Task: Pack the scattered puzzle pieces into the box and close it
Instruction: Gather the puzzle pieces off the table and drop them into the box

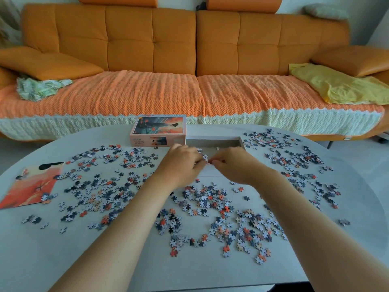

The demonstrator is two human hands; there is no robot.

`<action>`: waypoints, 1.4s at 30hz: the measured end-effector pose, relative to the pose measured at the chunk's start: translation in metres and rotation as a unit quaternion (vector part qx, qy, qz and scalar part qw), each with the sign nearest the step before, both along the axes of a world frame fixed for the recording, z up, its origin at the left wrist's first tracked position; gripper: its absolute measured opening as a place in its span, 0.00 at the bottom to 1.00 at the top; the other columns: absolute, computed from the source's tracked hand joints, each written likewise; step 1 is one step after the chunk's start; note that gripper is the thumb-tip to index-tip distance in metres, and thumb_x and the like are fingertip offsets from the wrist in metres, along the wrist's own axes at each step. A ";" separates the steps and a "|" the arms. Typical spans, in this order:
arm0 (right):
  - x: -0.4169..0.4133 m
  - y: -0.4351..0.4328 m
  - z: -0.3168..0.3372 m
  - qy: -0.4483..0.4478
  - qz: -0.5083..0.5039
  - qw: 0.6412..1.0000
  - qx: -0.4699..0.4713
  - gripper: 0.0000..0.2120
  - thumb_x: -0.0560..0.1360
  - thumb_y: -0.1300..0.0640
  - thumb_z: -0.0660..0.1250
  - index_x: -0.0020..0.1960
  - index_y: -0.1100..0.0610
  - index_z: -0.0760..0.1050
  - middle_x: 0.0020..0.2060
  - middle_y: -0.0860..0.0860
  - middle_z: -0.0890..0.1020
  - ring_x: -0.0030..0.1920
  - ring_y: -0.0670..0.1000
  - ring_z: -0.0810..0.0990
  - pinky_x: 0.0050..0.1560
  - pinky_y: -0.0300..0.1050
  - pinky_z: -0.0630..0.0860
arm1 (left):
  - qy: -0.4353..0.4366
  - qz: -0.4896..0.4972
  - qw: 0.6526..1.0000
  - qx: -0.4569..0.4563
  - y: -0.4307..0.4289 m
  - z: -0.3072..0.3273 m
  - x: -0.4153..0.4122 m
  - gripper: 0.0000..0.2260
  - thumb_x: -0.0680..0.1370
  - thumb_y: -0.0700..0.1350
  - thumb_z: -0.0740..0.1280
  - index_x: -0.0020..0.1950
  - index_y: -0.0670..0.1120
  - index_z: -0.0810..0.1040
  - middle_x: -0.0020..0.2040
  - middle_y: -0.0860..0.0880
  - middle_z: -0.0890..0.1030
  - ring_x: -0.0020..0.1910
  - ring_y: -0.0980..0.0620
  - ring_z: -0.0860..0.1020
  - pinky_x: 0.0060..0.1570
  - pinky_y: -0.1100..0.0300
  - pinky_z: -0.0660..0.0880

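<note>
Left hand [181,163], right hand [233,165] meet fingertip to fingertip over open box tray [214,142] at 12 o'clock. Fingers bunched, each hand pinching few puzzle pieces [205,158]; held above tray, likely so release drops them inside. Lid [157,131] parked at 11 o'clock, touching tray's side, handy for closing. Tray nearly bare; bulk of pieces unpacked, spread over worktop [63,260] at 9, 6, 3 o'clock. Reference print [31,186] at 9 o'clock edge, few pieces lying on it.

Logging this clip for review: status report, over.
Left hand and right hand pinch pieces over open box. Most pieces lie scattered on table. Lid off, beside box. Nothing blocks box.
</note>
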State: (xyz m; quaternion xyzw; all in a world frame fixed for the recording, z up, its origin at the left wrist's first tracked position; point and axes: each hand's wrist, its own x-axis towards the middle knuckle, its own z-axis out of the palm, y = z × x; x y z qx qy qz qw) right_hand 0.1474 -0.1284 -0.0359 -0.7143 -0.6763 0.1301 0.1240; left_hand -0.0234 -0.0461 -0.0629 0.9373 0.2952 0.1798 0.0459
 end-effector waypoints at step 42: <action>0.012 -0.119 -0.018 -0.016 0.003 1.000 0.022 0.21 0.80 0.52 0.58 0.73 0.47 0.67 0.74 0.45 0.66 0.74 0.48 0.62 0.72 0.42 0.58 | 0.193 -0.097 0.970 -0.115 -0.106 -0.016 -0.016 0.52 0.65 0.79 0.59 0.80 0.55 0.42 0.79 0.58 0.41 0.77 0.56 0.41 0.73 0.53 0.40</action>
